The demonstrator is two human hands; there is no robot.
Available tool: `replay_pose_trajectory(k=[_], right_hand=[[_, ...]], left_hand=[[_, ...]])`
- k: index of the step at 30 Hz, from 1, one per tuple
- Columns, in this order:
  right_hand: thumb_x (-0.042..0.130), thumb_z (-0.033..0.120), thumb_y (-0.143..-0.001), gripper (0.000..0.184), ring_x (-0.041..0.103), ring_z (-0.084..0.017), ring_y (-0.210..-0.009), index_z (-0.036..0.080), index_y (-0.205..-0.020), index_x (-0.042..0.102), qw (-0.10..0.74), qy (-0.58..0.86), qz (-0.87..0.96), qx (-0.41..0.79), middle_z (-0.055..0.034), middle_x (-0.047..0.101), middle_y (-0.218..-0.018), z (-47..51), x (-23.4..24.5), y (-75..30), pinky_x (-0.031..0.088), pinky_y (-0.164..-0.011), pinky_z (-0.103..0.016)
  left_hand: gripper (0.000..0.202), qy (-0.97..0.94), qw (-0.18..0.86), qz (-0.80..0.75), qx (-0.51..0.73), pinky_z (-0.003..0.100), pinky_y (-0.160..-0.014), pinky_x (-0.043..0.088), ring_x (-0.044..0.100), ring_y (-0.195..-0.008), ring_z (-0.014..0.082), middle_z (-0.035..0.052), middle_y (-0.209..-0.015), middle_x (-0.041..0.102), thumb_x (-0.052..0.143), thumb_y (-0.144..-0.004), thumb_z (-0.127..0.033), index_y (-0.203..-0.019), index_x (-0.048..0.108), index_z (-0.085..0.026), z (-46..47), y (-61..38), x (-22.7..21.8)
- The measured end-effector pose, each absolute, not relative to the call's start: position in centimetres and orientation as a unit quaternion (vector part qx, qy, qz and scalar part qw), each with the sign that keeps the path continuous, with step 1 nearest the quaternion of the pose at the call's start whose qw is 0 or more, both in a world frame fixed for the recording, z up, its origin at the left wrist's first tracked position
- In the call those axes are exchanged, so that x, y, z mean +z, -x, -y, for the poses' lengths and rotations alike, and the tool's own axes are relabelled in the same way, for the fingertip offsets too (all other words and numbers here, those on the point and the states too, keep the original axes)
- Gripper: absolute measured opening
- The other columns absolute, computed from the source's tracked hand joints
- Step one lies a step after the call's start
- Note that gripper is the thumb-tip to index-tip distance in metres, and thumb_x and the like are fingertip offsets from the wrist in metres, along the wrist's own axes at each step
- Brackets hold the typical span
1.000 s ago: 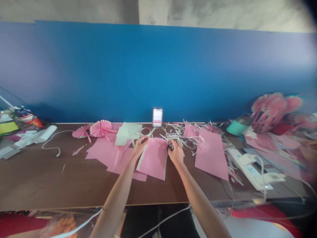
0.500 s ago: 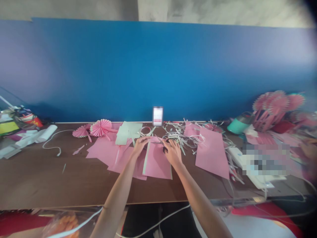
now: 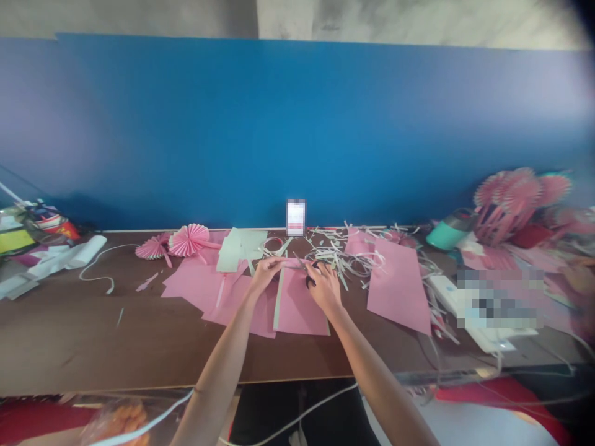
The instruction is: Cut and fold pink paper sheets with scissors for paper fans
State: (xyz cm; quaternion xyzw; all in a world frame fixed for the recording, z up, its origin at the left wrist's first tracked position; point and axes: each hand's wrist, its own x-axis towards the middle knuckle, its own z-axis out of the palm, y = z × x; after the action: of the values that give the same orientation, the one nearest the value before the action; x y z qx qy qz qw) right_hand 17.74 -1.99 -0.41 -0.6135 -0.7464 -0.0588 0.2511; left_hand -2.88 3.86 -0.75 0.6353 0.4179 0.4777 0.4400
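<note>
My right hand (image 3: 326,286) grips black-handled scissors (image 3: 310,282), their blades pointing up and left at the far edge of a pink paper sheet (image 3: 302,310). That sheet has a pale strip along its left side and lies in front of me. My left hand (image 3: 268,272) is closed in a pinch on the far left edge of this sheet, just left of the blades. More pink sheets (image 3: 186,282) lie overlapped under and beside my left forearm. Right of my right hand lies another pink sheet (image 3: 400,285), close to a tangle of white paper strips (image 3: 344,263).
A phone (image 3: 296,218) stands against the blue partition (image 3: 279,124). Folded pink paper fans (image 3: 189,240) lie left, and more (image 3: 523,192) stand at the right by a teal container (image 3: 449,232). A white cable (image 3: 95,260) and a paper roll (image 3: 90,249) lie far left.
The scissors' blades have swung from nearly level to slanting up and left. The pink sheet's near end has shifted slightly right. Both hands remain in nearly the same place.
</note>
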Motion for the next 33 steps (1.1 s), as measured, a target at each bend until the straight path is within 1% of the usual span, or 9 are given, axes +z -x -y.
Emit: replay_pose_trajectory(k=[9,14,17,20,25,29,33], right_hand=[[0.054,0.017,-0.077,0.049,0.042,-0.025,-0.105,0.028,-0.125,0.055,0.262,0.611,0.745,-0.05,-0.0069,0.056,-0.115,1.89,-0.27,-18.04,0.031,-0.091,-0.034],[0.054,0.018,-0.076,0.048,0.043,-0.025,-0.105,0.027,-0.123,0.057,0.272,0.604,0.749,-0.029,-0.0067,0.056,-0.113,1.84,-0.4,-18.0,0.032,-0.091,-0.034],[0.054,0.018,-0.076,0.049,0.042,-0.025,-0.108,0.027,-0.123,0.057,0.277,0.604,0.747,-0.02,-0.0071,0.055,-0.115,1.8,-0.56,-17.89,0.031,-0.092,-0.035],[0.055,0.019,-0.075,0.049,0.042,-0.025,-0.108,0.026,-0.123,0.057,0.279,0.605,0.745,-0.014,-0.0074,0.055,-0.115,1.77,-0.63,-17.84,0.032,-0.091,-0.035],[0.055,0.018,-0.074,0.049,0.042,-0.024,-0.106,0.026,-0.123,0.057,0.285,0.605,0.744,-0.01,-0.0068,0.056,-0.112,1.79,-0.6,-17.82,0.033,-0.09,-0.033],[0.055,0.019,-0.075,0.049,0.043,-0.024,-0.103,0.025,-0.123,0.057,0.289,0.609,0.739,-0.007,-0.007,0.056,-0.11,1.84,-0.57,-17.77,0.033,-0.089,-0.033],[0.055,0.018,-0.075,0.049,0.043,-0.024,-0.102,0.026,-0.124,0.056,0.29,0.614,0.734,-0.009,-0.0068,0.055,-0.106,1.85,-0.6,-17.76,0.033,-0.089,-0.033]], left_hand=[[0.032,-0.623,0.444,-0.427,0.481,0.03,-0.076,0.048,0.064,-0.085,0.0209,0.0075,-0.094,0.071,0.061,-0.079,-0.04,-0.1,0.069,-0.017,-3.82,2.96,-0.88],[0.032,-0.598,0.436,-0.446,0.503,0.029,-0.072,0.047,0.063,-0.077,0.0186,0.0057,-0.083,0.069,0.062,-0.077,-0.04,-0.099,0.067,-0.017,-4.14,2.99,-1.31],[0.031,-0.603,0.437,-0.442,0.5,0.028,-0.071,0.046,0.061,-0.076,0.0173,0.0049,-0.084,0.068,0.062,-0.078,-0.04,-0.099,0.065,-0.018,-4.19,2.91,-1.29],[0.032,-0.606,0.449,-0.438,0.489,0.027,-0.069,0.045,0.06,-0.074,0.0161,0.0039,-0.082,0.066,0.061,-0.078,-0.041,-0.1,0.063,-0.018,-4.18,2.83,-1.2],[0.028,-0.6,0.469,-0.43,0.485,0.024,-0.063,0.041,0.053,-0.065,0.0122,-0.0005,-0.072,0.059,0.06,-0.079,-0.038,-0.101,0.058,-0.02,-4.06,2.87,-1.18],[0.027,-0.607,0.471,-0.429,0.476,0.023,-0.063,0.039,0.051,-0.065,0.0115,-0.0009,-0.075,0.058,0.059,-0.08,-0.037,-0.101,0.056,-0.021,-3.84,2.87,-1.0],[0.025,-0.63,0.453,-0.425,0.466,0.025,-0.068,0.041,0.053,-0.073,0.0135,0.0011,-0.081,0.059,0.056,-0.082,-0.038,-0.101,0.058,-0.02,-3.58,2.73,-0.46]])
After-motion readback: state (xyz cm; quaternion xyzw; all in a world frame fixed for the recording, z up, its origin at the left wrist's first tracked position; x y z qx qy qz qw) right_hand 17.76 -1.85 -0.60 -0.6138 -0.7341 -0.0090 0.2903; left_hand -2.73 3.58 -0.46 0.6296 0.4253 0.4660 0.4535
